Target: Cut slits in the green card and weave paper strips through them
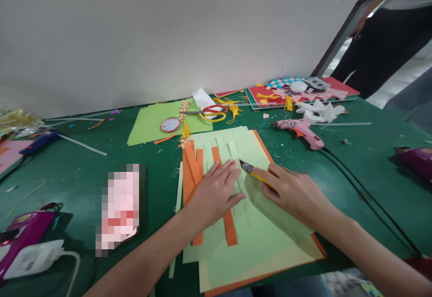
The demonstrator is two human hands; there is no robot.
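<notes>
Clamping yellow cutter (248,167) in right grip (292,186), just right of pale green strips (232,148) running lengthwise near to far; covering them partly with flat left grip (216,186), thumb apart

Green table (158,189): surface cluttered

Small scraps (266,116) noted across the top. Centre: pale green sheets (266,252) over an orange sheet (319,245). Behind these, lime-green sheets (153,121). Right: pink glue gun (305,131), crumpled white tissue (320,110) just behind it. Left: blue glue gun (40,142); pink item (121,202), pixelated, identity undetermined; magenta device (32,224), partly out of view.
</notes>
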